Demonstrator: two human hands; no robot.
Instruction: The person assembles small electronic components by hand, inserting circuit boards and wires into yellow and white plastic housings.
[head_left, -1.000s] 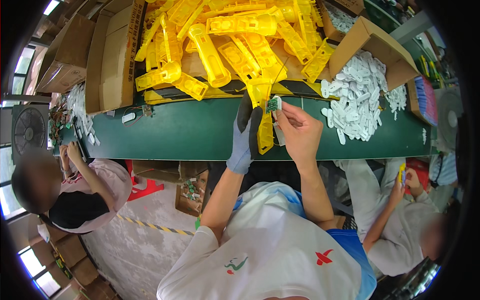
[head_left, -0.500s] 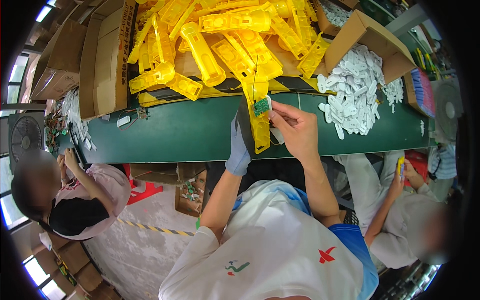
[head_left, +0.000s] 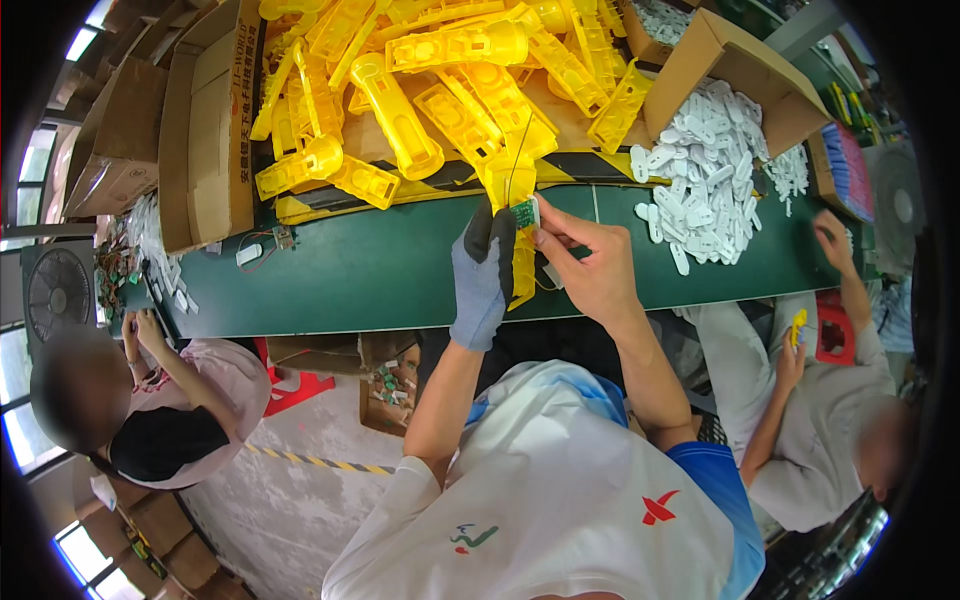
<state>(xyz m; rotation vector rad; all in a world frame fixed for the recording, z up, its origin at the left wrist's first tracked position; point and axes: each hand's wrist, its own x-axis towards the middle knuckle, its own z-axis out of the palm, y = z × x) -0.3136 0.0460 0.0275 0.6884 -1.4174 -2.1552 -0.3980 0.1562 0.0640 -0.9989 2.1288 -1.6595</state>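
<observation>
My left hand (head_left: 480, 285), in a grey glove with black fingers, is closed round a long yellow plastic housing (head_left: 522, 272) above the table's front edge. Its black fingertips sit close to a small green circuit board (head_left: 523, 214). Between my bare right hand's (head_left: 597, 262) thumb and fingers is that board, with a white piece along its edge. A thin dark wire (head_left: 517, 165) sticks up from near my left fingertips. Below my right fingers hangs a white part (head_left: 553, 276), mostly covered. Whether the board touches the housing I cannot tell.
Yellow housings (head_left: 400, 120) are heaped on cardboard ahead. White plastic pieces (head_left: 705, 190) spill from a tipped carton (head_left: 735, 75) at right. A small white part with wires (head_left: 250, 254) lies left on the green table (head_left: 330, 285). People sit on both sides.
My left fingers have turned up toward the board and wire, while my right hand keeps its pinch. The person at right now stretches one arm to the table.
</observation>
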